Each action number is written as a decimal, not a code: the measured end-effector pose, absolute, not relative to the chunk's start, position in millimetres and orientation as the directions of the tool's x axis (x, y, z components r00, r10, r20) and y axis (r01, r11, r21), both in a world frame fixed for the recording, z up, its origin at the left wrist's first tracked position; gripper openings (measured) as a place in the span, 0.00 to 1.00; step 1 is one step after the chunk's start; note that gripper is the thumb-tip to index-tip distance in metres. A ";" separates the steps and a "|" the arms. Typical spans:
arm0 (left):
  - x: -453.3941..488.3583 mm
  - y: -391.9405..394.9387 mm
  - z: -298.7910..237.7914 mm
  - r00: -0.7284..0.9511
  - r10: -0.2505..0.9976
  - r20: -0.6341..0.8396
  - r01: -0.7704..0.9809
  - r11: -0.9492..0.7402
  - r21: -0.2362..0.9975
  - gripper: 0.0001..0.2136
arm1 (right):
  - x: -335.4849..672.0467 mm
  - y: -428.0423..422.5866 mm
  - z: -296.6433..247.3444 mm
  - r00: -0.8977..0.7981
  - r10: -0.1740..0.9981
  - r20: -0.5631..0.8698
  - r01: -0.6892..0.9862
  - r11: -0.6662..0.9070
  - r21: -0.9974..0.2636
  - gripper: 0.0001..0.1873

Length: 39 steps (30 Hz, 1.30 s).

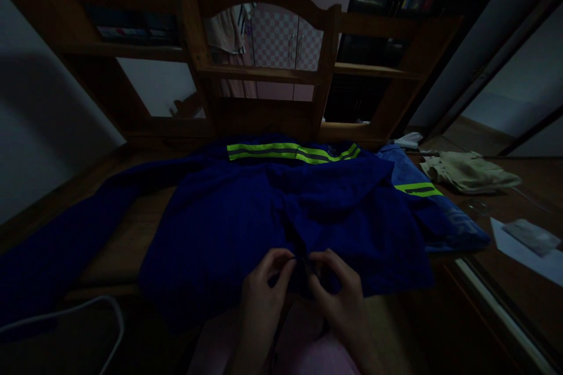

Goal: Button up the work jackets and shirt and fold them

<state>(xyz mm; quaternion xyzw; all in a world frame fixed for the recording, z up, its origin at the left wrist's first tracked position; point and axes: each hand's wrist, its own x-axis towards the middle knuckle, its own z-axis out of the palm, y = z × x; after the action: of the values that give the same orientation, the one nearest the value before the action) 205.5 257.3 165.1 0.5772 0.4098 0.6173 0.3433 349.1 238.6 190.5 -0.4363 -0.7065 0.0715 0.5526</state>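
Observation:
A dark blue work jacket (pixel 211 217) with yellow-green reflective strips across its upper part lies spread over a wooden surface. One sleeve stretches out to the left. At the jacket's lower front opening, my left hand (pixel 268 281) pinches the fabric edge between thumb and forefinger. Close beside it, my right hand (pixel 336 284) pinches the facing edge, with its fingertips almost meeting the left ones. Whatever fastener may sit between the fingertips is too dark and small to make out.
The wooden surface (pixel 136 234) has a shelf frame (pixel 259 75) behind it. At right are folded blue fabric (pixel 457 220), a beige cloth (pixel 470 170) and white paper (pixel 528 252) with a clear packet. A white cable (pixel 109 299) curves at lower left.

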 end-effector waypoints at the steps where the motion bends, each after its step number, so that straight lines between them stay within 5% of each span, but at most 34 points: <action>1: 206.5 260.1 163.4 -0.081 0.905 0.419 0.003 -0.420 0.908 0.06 | 346.6 238.2 188.8 -0.044 0.672 0.740 0.552 0.633 -0.543 0.06; 12: 215.6 273.7 159.8 -0.068 0.903 0.424 -0.061 -0.428 0.902 0.06 | 346.8 246.7 168.0 -0.146 0.629 0.764 0.597 0.672 -0.439 0.13; 19: 215.8 274.1 159.0 -0.071 0.895 0.441 -0.005 -0.442 0.897 0.06 | 354.7 256.4 149.9 -0.213 0.484 0.849 0.721 0.665 -0.198 0.18; 22: 216.5 273.8 157.6 -0.075 0.888 0.454 -0.002 -0.455 0.890 0.07 | 351.5 255.0 156.0 -0.183 0.503 0.845 0.691 0.677 -0.253 0.14; 29: 222.2 270.4 145.0 -0.107 0.889 0.445 -0.034 -0.451 0.892 0.09 | 346.7 250.7 196.8 -0.100 0.767 0.634 0.603 0.553 -0.575 0.05; 39: 215.9 258.8 146.3 -0.098 0.915 0.392 -0.168 -0.403 0.900 0.15 | 343.6 242.9 199.8 -0.209 0.688 0.694 0.676 0.615 -0.406 0.03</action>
<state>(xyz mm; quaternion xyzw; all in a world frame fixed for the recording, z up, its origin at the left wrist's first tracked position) 215.9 258.8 146.3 0.5274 0.3542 0.6507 0.4160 343.6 242.9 199.8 -0.4387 -0.7775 0.0070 0.4505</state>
